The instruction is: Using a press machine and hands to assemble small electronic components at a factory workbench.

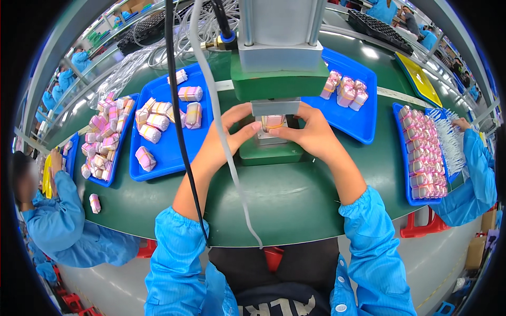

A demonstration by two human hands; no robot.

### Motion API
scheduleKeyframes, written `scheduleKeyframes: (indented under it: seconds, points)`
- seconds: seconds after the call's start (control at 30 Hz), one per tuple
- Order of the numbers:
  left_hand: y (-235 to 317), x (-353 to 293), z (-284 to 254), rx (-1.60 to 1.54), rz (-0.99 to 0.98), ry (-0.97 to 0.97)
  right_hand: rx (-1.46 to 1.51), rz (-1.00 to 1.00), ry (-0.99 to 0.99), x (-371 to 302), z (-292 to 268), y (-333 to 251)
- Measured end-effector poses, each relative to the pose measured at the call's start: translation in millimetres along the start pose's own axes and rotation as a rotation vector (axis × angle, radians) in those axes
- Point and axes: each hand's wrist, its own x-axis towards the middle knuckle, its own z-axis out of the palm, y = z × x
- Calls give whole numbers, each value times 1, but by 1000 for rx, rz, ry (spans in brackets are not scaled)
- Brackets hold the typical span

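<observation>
In the middle stands a press with a green head and a silver pressing block. Under that block sits a small pink-and-white wrapped bundle with a yellowish band round it. From the left, my left hand curls about the bundle, thumb at its side. My right hand closes in from the other side, its thumb tip against the bundle's lower front. The remaining fingertips of both hands are partly hidden behind the press block. Below lies the green press base.
Blue trays with similar bundles flank the press. Farther left is a heaped tray; farther right, a tray of rowed bundles. A black cable and grey hose hang in front. Co-workers sit either side.
</observation>
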Motion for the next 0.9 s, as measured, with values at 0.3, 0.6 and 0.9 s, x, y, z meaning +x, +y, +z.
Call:
scheduleKeyframes:
  seconds: [0.3,0.6,0.9]
  points:
    - [0,1,15,11,32,4,-9,27,-9,0,0,-6]
    - [1,-2,22,-15,-18,52,-10,-28,-147,-3,-12,-2]
    - [-3,-2,29,-46,37,119,-27,-83,-207,-5,-15,4]
